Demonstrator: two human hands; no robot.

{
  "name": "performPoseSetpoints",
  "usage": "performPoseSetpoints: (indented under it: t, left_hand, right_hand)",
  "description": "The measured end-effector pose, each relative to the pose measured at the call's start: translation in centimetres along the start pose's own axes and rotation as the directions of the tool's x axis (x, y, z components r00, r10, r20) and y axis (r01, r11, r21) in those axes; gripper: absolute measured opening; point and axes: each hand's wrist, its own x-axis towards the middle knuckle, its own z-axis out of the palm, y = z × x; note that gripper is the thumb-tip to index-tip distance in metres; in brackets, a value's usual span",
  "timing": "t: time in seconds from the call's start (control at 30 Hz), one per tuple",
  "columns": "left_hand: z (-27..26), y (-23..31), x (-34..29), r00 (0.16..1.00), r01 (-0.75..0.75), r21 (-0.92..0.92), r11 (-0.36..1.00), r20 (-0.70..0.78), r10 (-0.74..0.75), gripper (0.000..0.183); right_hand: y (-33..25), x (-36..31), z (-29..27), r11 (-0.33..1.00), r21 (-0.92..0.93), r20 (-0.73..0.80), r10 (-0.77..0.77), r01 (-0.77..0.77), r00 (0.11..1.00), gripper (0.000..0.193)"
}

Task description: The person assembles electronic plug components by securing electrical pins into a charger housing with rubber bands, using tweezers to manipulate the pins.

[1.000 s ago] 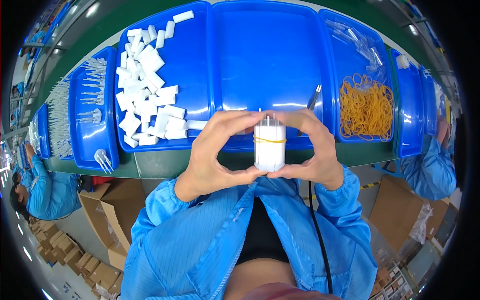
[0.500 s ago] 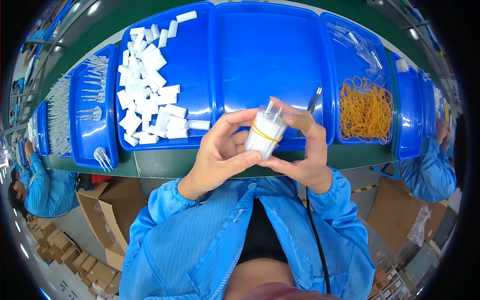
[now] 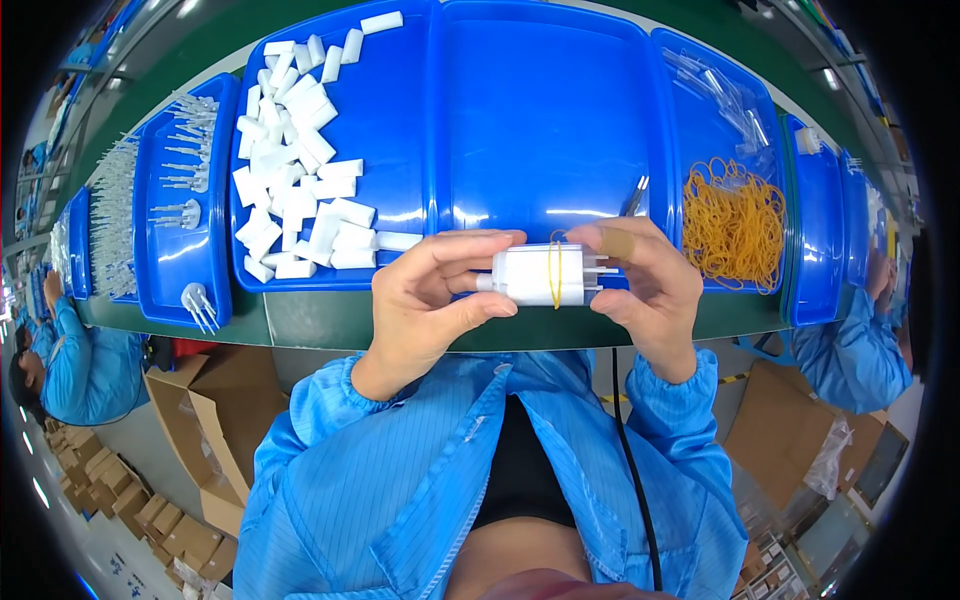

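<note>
Level between my hands lies a bundle of white blocks (image 3: pixel 530 276) with clear plastic around it and thin pale prongs sticking out at its right end. A yellow rubber band (image 3: pixel 557 285) loops around it near that end. My left hand (image 3: pixel 425 300) grips the left end between thumb and fingers. Curled about the pronged end is my right hand (image 3: pixel 655 290), its forefinger by the band's top and its thumb at the lower edge. A tan strip wraps one right finger. Whether a right fingertip hooks the band is hard to see.
White blocks (image 3: pixel 300 130) fill part of a blue tray, beside another blue tray (image 3: pixel 545 110). Rubber bands (image 3: pixel 735 225) and clear tubes (image 3: pixel 715 85) share a tray at right. Pronged pieces (image 3: pixel 185 165) stand at left. A pen-like tool (image 3: pixel 637 195) lies behind my right hand. Co-workers sit either side.
The bundle has turned from upright-tilted to lying level, its prongs now pointing right. My hands have moved apart, the left to its left end and the right to the pronged end.
</note>
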Motion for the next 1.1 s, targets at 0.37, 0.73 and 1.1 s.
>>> performPoseSetpoints:
  t: [0.37, 0.73, 1.1]
  left_hand:
    - [-0.5, 0.2, -0.4, 0.933, -0.350, 0.481, 0.804, 0.105, 0.344, 0.047]
    - [0.7, 0.3, 0.3, 0.998, 0.070, 0.092, 0.993, -0.009, -0.069, 0.069]
    - [-0.2, 0.4, 0.3, 0.991, 0.106, 0.070, 0.992, 0.070, -0.111, 0.080]
  right_hand:
    - [-0.7, -0.1, 0.4, 0.982, 0.137, 0.047, 0.126, -0.131, 0.991, 0.040]
    - [-1.4, 0.6, 2.1, 0.795, -0.544, 0.056, -0.286, 0.270, 0.956, 0.058]
    - [-0.3, -0.1, 1.4, 0.985, 0.033, 0.054, 0.166, -0.168, 0.985, 0.050]
